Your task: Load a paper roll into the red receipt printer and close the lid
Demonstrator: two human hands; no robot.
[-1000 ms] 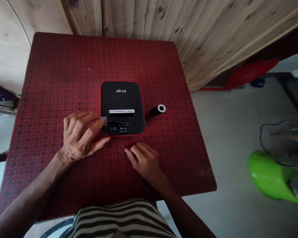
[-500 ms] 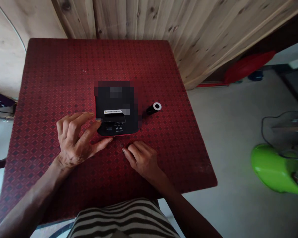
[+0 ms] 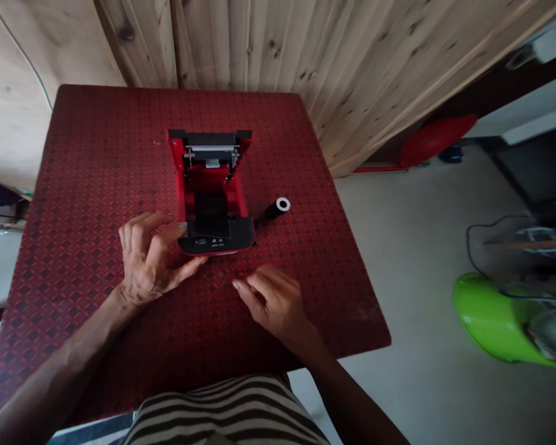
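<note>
A small black-and-red thermal printer (image 3: 215, 245) stands on the table with its lid (image 3: 212, 148) raised, so its red inside shows. A black strip lies across the opening towards the front panel. My left hand (image 3: 149, 256) grips the printer's front left corner, index finger at the grey latch on its side and thumb at the lower front edge. To the right of the printer, a black paper roll (image 3: 278, 207) with a white end lies on its side. My right hand (image 3: 275, 296) is closed loosely near the printer's front right, apart from it, and no object shows in its fingers.
The table (image 3: 106, 142) has a red patterned cover and backs onto a wooden plank wall (image 3: 241, 43). On the floor to the right are a green tub (image 3: 488, 321) and a dark cable (image 3: 469, 241). A red object (image 3: 438, 141) lies farther back.
The printer's lid has swung up and back, showing the inside. My left hand keeps its place at the corner. My right hand has shifted slightly right; the camera view has moved a little.
</note>
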